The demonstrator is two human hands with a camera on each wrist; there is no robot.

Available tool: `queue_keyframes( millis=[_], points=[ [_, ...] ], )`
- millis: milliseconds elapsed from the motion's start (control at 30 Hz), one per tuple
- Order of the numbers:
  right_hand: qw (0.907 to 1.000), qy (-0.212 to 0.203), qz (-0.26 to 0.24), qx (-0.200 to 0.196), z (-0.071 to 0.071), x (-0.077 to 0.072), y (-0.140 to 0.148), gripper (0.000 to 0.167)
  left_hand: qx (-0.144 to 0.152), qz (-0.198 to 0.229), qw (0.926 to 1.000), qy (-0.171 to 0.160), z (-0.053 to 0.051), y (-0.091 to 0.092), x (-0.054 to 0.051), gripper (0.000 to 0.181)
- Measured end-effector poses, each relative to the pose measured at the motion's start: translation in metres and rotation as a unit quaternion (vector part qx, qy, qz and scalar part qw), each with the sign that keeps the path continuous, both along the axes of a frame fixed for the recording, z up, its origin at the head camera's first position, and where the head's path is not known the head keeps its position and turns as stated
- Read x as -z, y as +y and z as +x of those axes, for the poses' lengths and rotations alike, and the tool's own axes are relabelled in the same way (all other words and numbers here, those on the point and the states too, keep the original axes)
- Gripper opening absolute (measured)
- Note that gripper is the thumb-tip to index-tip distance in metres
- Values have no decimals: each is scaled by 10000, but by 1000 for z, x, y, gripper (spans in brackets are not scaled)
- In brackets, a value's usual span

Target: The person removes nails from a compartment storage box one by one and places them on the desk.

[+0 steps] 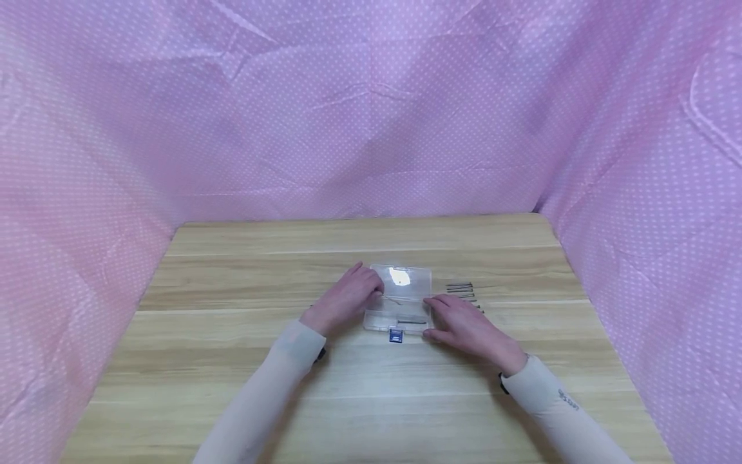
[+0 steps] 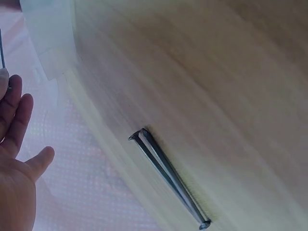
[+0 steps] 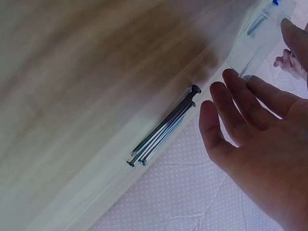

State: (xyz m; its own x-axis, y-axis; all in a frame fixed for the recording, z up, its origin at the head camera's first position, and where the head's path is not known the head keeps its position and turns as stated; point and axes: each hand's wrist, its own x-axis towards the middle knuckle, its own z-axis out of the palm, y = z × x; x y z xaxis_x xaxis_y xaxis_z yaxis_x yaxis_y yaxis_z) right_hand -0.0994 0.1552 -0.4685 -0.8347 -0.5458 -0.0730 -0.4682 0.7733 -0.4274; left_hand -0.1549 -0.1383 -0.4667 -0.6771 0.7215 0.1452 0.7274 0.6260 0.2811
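A clear plastic box lies on the table with its lid folded back away from the person. One nail lies inside its base. At the box's left side, my left hand pinches another nail between thumb and fingertip, over the open box. My right hand holds the box's right end, thumb at the front corner and fingers at the hinge side. A blue label shows at the box's front edge.
Several loose nails lie on the wooden table right of the box, beside my right hand. Two more nails lie near my left wrist. Pink dotted cloth hangs around the table's back and sides.
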Motion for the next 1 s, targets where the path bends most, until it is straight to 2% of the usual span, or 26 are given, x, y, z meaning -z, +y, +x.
queue_keyframes(
  millis=[233,333,500,767,1000],
  points=[
    [10000,8,8,-11,0,0,1,73,-219,455,9985,-223,3,-5,-1,6],
    [10000,6,-5,-21,0,0,0,72,-379,560,9970,-372,6,-7,-2,13],
    [10000,-5,-7,-6,0,-1,0,72,-440,758,9955,-360,8,-11,0,24],
    [10000,47,-27,-60,-1,-1,1,72,-616,1113,9908,-467,9,-18,1,15],
    [9999,95,19,-74,0,-1,1,70,-794,1137,9898,-327,10,-26,-2,11]
  ],
)
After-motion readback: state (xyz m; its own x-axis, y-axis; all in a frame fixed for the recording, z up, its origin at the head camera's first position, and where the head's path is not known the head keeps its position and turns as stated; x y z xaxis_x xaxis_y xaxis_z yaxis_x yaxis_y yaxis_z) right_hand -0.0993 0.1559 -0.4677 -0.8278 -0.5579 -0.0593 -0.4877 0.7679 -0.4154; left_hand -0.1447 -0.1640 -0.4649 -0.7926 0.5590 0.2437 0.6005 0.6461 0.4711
